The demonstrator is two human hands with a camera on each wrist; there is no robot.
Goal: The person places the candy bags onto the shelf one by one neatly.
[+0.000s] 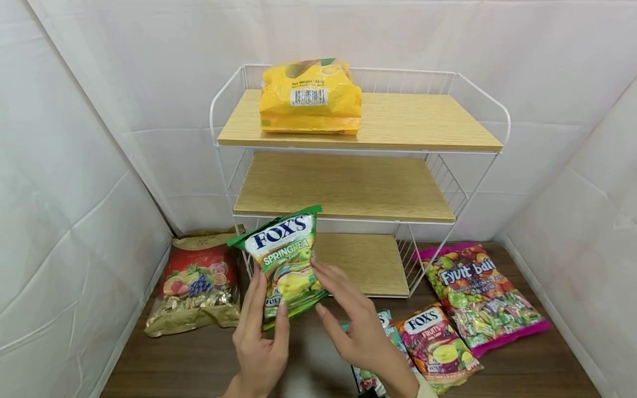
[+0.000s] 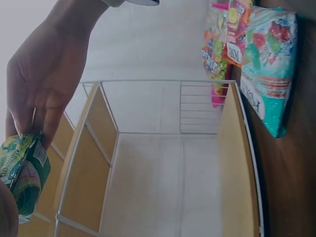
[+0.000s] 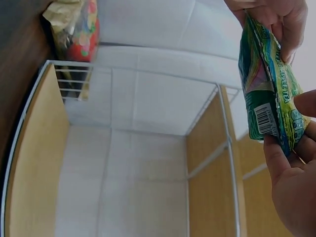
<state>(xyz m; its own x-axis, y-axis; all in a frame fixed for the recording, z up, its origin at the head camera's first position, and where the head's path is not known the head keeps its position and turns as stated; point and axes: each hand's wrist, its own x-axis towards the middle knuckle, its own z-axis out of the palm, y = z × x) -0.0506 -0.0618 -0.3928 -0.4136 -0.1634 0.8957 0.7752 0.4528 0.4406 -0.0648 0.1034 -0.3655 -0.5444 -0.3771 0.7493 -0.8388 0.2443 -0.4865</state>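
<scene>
Both hands hold a green FOX'S Spring Tea candy bag (image 1: 286, 262) up in front of the shelf rack, its printed front facing the head camera. The left hand (image 1: 261, 331) grips the bag's left and lower edge, thumb at the front. On the other side, the right hand (image 1: 355, 315) has its fingers on the right edge, thumb below. From the right wrist view, the bag (image 3: 269, 84) shows its side seam and a barcode, pinched between the right hand (image 3: 296, 177) below and the left hand (image 3: 276, 17) above.
A three-tier white wire rack with wooden shelves (image 1: 343, 182) stands ahead. On its top shelf sits a yellow bag (image 1: 311, 102). A red and gold candy bag (image 1: 199, 282) leans at left. At right lie a Fyuit balls bag (image 1: 485, 296), a FOX'S Fruits bag (image 1: 438, 348) and a teal bag (image 2: 266, 64).
</scene>
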